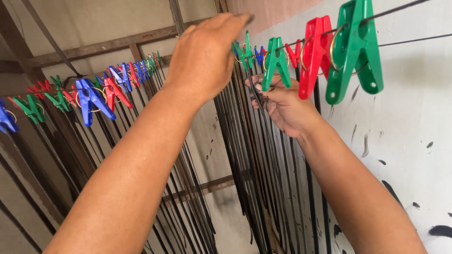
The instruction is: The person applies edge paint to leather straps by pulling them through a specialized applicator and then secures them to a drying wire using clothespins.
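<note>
- Hanging from the wire (400, 8), a run of pegs each pins one thin black strip (263, 155), so the strips dangle free and apart from the wall.
- Strip in hand (254, 90): a dark strip just below the wire, beside the green peg (276, 63); its top end sits at peg height, apparently ready for clamping.
- Right hand (282, 106): fingers curled, tips pinched on that strip, holding it up against the row.
- Left hand (207, 56): raised to the wire, back of hand toward the camera; fingers bent over near a small green peg (245, 49). Whether they grip it, I cannot tell.
- Near pegs: a red peg (314, 54) and a large green peg (354, 49) clipped on the wire, closest to the camera.
- Second line, left: blue pegs (92, 101), red and green ones too, holding more strips in a dense curtain.
- Wall (414, 141): white, marked with black smears, just behind the right-hand row.
- Frame (103, 47): weathered wooden rails behind the lines.
</note>
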